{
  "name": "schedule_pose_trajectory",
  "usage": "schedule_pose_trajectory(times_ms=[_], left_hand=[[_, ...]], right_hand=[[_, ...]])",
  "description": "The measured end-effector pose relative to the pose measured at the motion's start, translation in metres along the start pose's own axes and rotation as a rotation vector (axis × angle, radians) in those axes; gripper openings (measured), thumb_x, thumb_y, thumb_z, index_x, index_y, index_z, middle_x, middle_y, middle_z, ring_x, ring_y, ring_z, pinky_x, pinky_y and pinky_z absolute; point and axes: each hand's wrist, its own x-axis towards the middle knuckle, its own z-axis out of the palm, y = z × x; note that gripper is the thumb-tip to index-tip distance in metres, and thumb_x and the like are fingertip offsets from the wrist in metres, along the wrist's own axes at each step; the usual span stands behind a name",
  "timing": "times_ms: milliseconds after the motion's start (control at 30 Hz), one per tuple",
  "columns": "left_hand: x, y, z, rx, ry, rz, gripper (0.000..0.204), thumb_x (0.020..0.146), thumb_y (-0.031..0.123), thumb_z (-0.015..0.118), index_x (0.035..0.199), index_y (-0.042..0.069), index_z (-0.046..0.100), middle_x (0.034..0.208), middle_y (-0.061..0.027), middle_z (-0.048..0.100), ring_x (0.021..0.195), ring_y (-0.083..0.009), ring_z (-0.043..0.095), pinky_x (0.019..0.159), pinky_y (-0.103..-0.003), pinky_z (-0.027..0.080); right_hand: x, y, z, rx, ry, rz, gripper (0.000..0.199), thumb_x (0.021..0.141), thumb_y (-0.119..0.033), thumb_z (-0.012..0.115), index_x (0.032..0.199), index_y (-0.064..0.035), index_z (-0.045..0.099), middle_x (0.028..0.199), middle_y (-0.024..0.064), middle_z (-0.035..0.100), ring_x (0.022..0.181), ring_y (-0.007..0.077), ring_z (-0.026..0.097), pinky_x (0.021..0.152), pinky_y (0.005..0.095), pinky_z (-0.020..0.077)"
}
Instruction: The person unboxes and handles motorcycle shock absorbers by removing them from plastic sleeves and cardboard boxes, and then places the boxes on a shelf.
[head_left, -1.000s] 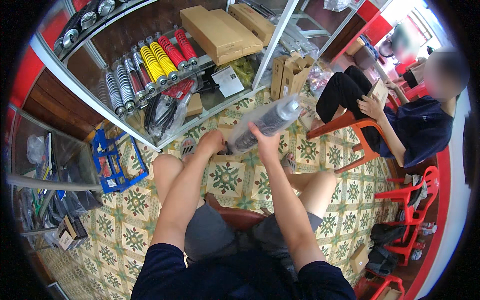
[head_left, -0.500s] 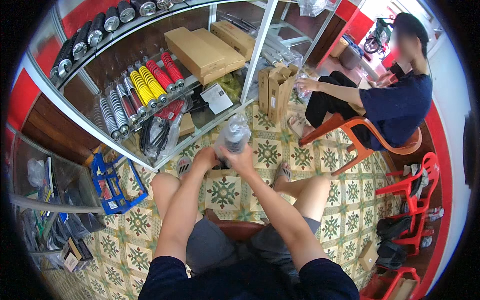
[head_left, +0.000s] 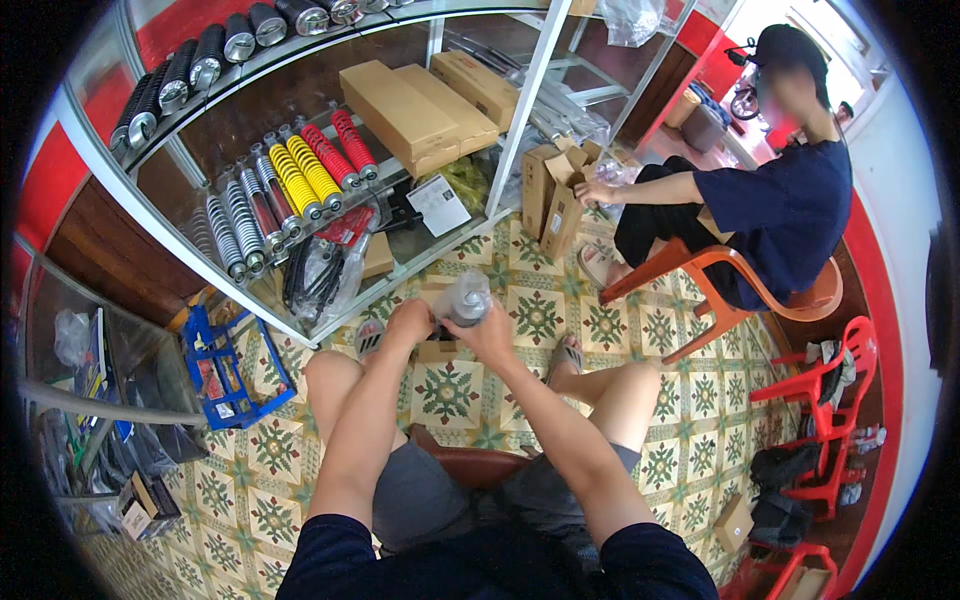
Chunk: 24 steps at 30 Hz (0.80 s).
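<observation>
We see a bagged cylinder (head_left: pixel 466 297), grey under clear plastic, held close to upright in front of our knees, above the patterned floor (head_left: pixel 445 395). Our right hand (head_left: pixel 490 335) has its grip closed round the lower part; we judge that low hold leaves the top free and the bag gathered. Our left hand (head_left: pixel 408 322) is curled just beside it, near a small cardboard box (head_left: pixel 437 351) (its fingertips are hidden, so we cannot tell how far that grip is open or what it has hold of). The box sits on the floor between our feet, probably for easy reach from the seat; whether the cylinder's lower end touches it, we cannot tell.

Farther out, a glass case (head_left: pixel 400 272) carries coil springs (head_left: pixel 291 178) laid side by side, likely so each shows, with long cartons (head_left: pixel 396 108) beside them. To the right, a seated person (head_left: pixel 775 205) stretches an arm to some tall boxes (head_left: pixel 562 222).
</observation>
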Motion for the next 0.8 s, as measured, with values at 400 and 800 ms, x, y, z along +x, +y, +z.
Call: schedule_pose_trajectory(times_ms=[400,800], left_hand=[[0.0,-0.003,0.002,-0.033,0.02,0.016,0.013,0.073,0.012,0.07,0.084,0.007,0.074,0.098,-0.0199,0.068,0.092,-0.038,0.066,0.082,-0.045,0.054],[-0.001,-0.002,0.003,-0.052,-0.037,-0.005,0.017,0.073,0.011,0.072,0.089,0.007,0.072,0.104,-0.0198,0.068,0.099,-0.0377,0.064,0.086,-0.044,0.052]], right_hand=[[0.0,-0.002,-0.004,-0.103,-0.155,0.115,0.066,0.065,-0.039,0.085,0.111,-0.0008,0.058,0.1,0.0217,0.064,0.093,0.0374,0.063,0.077,0.0449,0.0514],[0.007,0.006,-0.008,-0.24,-0.329,-0.047,0.058,0.066,-0.038,0.081,0.108,-0.0037,0.06,0.104,0.0152,0.061,0.09,0.0356,0.065,0.073,0.0446,0.0534]])
